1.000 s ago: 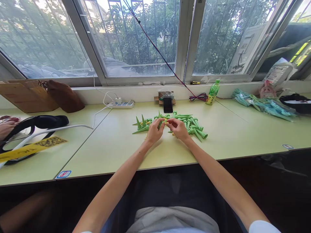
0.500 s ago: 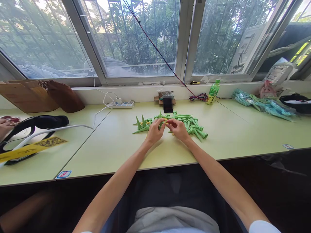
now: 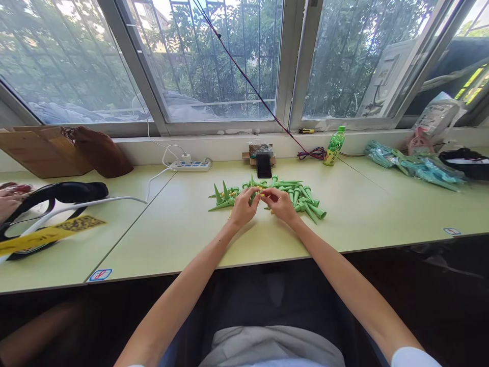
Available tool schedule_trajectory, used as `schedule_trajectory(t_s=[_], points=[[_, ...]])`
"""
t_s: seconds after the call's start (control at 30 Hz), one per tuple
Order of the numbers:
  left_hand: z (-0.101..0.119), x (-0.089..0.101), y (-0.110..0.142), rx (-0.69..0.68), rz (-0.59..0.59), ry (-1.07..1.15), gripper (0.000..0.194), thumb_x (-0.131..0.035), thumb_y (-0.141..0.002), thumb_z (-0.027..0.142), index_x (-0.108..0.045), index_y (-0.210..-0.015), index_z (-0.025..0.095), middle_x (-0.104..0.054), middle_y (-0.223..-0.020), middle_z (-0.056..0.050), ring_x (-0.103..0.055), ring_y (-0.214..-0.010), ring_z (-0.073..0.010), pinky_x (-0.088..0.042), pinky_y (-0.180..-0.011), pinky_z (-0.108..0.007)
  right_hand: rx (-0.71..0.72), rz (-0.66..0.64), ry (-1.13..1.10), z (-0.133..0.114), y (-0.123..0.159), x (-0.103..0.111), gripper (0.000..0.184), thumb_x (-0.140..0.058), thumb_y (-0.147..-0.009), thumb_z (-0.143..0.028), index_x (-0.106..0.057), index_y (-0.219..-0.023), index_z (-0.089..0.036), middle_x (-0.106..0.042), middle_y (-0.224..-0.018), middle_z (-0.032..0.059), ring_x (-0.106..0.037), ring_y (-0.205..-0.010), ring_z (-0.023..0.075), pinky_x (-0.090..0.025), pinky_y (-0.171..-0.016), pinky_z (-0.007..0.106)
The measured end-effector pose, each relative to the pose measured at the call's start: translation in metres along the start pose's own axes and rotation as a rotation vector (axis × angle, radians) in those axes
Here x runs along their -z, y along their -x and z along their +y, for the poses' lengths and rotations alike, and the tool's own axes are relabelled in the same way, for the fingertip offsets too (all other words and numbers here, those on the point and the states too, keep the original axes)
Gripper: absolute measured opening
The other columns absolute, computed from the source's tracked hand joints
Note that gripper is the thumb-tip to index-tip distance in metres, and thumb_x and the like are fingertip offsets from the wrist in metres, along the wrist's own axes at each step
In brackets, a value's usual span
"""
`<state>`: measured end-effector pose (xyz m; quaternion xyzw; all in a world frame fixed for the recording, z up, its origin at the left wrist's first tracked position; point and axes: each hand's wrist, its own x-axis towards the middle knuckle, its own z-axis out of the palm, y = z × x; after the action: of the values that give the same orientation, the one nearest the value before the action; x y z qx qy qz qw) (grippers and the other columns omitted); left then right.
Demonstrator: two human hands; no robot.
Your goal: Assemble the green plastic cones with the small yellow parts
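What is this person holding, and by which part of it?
A small yellow piece, pinched at the fingertips where the left grip and right grip meet. Which part of it is held cannot be told: it's tiny and partly covered.

Pinches a small yellow piece (image 3: pixel 262 194), mostly hidden, between left hand (image 3: pixel 244 206) and right hand (image 3: pixel 281 204). Has green tapered cones (image 3: pixel 317 210) loosely heaped on both sides and beyond, mostly lying at mixed angles, a few upright, points up.
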<state>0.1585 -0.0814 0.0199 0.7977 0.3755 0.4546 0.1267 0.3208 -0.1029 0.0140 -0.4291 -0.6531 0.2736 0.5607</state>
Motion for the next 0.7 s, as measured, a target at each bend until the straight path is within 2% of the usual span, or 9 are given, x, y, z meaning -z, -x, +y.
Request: schedule_trajectory(t_s=[0.27, 0.7], points=[[0.0009, 0.0019, 0.001, -0.017, -0.062, 0.048, 0.029, -0.057, -0.09, 0.02, -0.063, -0.118, 0.021, -0.063, -0.104, -0.006, -0.052, -0.063, -0.0097, -0.047, -0.056, -0.023, -0.016, 0.019, 0.016, 0.0021, -0.0012, 0.0016, 0.032, -0.065, -0.083, -0.049, -0.07, -0.089, -0.019, -0.065, -0.07, 0.0025, -0.051, -0.056, 0.0148, -0.044, -0.053, 0.028], [0.0008, 0.001, 0.0012, -0.032, -0.035, 0.049, 0.031, -0.058, -0.088, 0.018, -0.064, -0.118, 0.021, -0.062, -0.104, -0.005, -0.049, -0.059, -0.007, -0.048, -0.055, -0.021, 0.006, 0.007, -0.003, 0.0006, -0.001, 0.0024, 0.032, -0.062, -0.085, -0.049, -0.067, -0.085, -0.017, -0.064, -0.069, 0.0027, -0.053, -0.056, 0.0142, -0.044, -0.054, 0.027]])
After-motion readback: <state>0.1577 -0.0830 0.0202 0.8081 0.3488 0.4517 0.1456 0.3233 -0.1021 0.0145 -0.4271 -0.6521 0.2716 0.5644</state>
